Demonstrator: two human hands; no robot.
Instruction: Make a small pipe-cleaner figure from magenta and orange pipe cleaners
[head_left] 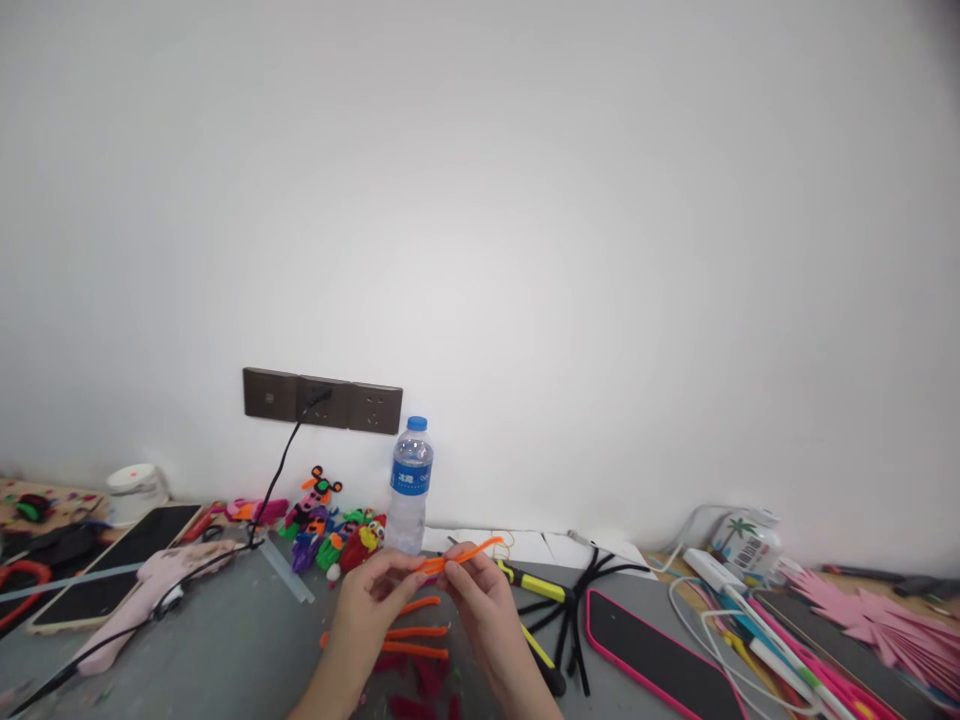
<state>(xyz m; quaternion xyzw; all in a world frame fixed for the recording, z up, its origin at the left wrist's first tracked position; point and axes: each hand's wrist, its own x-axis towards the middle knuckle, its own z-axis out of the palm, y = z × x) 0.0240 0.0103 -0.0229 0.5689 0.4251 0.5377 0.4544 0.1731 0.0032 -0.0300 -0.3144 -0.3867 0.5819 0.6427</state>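
Observation:
Both hands meet over the grey mat (225,650), pinching a fuzzy orange pipe cleaner (480,549). My left hand (361,610) grips it at the left, thumb and fingertips pressed together. Close beside it, my right hand (484,610) holds it too, and one orange end sticks out up to the right. Below and between the hands lie several more orange pipe cleaners (416,649) on the mat. Dark red scraps (427,678) are under them. Just right of my right hand are black pipe cleaners (576,610) and a yellow-and-black tool (544,588), partly hidden.
A water bottle (410,490) stands against the wall beside colourful pipe-cleaner figures (319,525). At left lie a pink glue gun (142,600) with a black cord, a phone (112,570) and red-handled scissors (26,585). A pink-cased phone (660,655) and white cables are at right.

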